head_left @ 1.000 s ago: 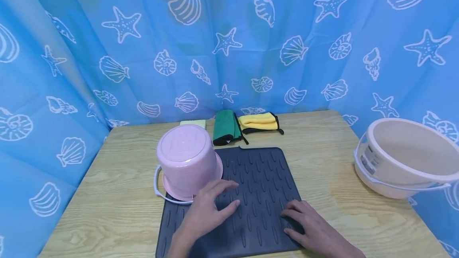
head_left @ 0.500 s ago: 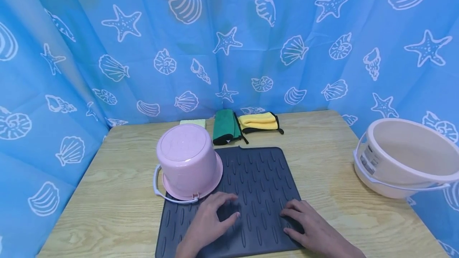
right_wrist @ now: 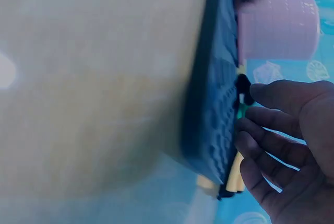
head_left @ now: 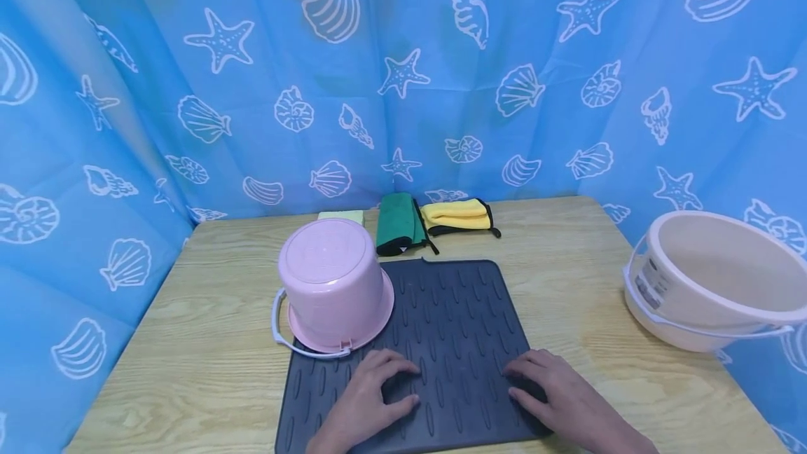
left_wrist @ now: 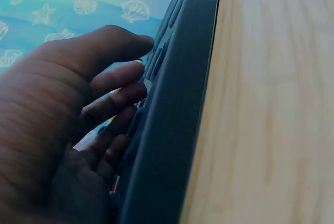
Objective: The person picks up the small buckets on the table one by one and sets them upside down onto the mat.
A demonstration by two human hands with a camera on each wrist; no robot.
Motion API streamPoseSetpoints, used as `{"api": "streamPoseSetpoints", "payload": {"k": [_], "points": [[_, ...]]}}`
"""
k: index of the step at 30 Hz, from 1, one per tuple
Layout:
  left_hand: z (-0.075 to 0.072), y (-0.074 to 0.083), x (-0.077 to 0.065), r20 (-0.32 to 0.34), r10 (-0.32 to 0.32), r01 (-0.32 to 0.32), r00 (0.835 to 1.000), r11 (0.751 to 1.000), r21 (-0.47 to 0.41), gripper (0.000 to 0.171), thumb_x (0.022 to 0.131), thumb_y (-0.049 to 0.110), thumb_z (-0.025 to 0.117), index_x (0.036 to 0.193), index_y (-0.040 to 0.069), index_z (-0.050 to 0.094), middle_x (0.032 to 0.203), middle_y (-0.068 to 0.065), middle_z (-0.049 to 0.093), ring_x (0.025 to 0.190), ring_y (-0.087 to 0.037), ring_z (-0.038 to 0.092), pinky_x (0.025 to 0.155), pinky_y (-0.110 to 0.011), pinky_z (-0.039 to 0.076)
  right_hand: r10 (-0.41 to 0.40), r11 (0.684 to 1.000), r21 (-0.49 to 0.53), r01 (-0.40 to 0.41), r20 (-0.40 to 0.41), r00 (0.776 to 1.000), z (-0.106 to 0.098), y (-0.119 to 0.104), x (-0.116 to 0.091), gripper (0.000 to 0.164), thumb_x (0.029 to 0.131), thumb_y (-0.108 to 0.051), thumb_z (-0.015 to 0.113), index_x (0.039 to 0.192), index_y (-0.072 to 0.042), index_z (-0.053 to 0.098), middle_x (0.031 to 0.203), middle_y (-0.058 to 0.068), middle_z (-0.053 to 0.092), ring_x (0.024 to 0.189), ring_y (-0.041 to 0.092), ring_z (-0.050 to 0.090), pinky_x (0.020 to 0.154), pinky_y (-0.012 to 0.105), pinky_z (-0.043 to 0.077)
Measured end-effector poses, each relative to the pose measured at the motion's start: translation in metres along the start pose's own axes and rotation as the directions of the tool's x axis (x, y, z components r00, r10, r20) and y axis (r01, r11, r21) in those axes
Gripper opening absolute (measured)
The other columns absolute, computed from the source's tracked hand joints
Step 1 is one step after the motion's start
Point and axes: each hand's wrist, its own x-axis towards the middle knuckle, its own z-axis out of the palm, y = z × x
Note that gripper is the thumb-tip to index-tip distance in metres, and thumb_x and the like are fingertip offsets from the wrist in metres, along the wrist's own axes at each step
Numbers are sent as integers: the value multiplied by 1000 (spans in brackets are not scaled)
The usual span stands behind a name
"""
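Observation:
My left hand (head_left: 368, 394) rests on the dark grey ridged mat (head_left: 450, 328), its fingers loosely bent and nothing between them. The left wrist view shows those fingertips (left_wrist: 136, 91) at the mat's surface. Toward the mat's right edge lies my right hand (head_left: 557, 394), thumb apart from relaxed fingers, holding nothing. In the right wrist view the right fingers (right_wrist: 261, 140) are spread beside the mat. A pink bucket (head_left: 330, 286) stands upside down on the mat's left part, just beyond my left hand, with its pale handle (head_left: 275, 314) lying out to the left.
A cream bucket (head_left: 687, 300) stands upright at the right edge of the wooden table (head_left: 183, 342). Behind the mat lie a folded green cloth (head_left: 398, 223), a folded yellow cloth (head_left: 457, 216) and a pale green block (head_left: 343, 216). A blue shell-print curtain (head_left: 403, 76) encloses the table.
My left hand has drawn back from the pink bucket's rim toward me and settled lower on the mat. The right hand has shifted slightly right. The buckets stay in place.

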Motion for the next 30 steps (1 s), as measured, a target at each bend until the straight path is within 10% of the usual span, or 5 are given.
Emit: {"api": "streamPoseSetpoints", "payload": {"k": [13,30], "points": [[0,3,0,61,-9,8,998,1000,25,16,88,38,76,103,35,72,118,17,59,114,-11,47,100,-47,41,-69,976,-217,9,-268,961,-66,23,7,29,78,-13,84,104,-11,74,101,-1,69,88,21,67,70,39,57],[-2,2,3,76,-5,3,997,1000,18,16,88,37,76,103,35,71,120,15,59,115,-12,46,101,-48,40,-6,930,-340,-140,-394,919,-143,80,10,31,76,-6,81,103,4,70,94,21,67,77,36,62,62,53,50]]}}
